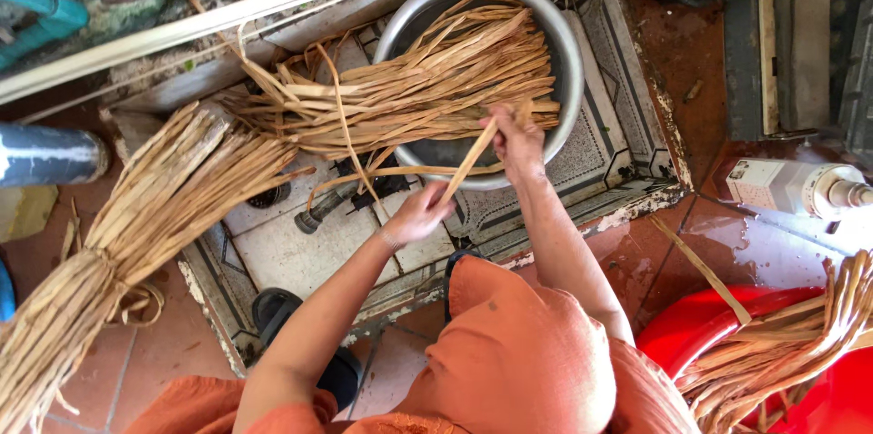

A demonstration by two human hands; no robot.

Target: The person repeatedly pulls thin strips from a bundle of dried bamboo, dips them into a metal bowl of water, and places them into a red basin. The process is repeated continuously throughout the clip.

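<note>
Two hands on one flat dried strip (473,159) at frame centre: I see the left hand (420,213) pinching its lower end, the right hand (516,139) gripping higher, at the metal basin (571,70) rim. Tied bundle (136,234) crowds lower left; red tub (673,334) lower right. White boxy container (773,185) right edge.

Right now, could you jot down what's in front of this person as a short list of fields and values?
Left hand: grips the lower end of a flat dried strip
Right hand: holds the same strip higher up, over the basin
Basin: round metal, holds a bunch of dried strips that spills over its left rim
Left side: a large tied bundle lying on the floor
Lower right: red tub with more strips
</note>
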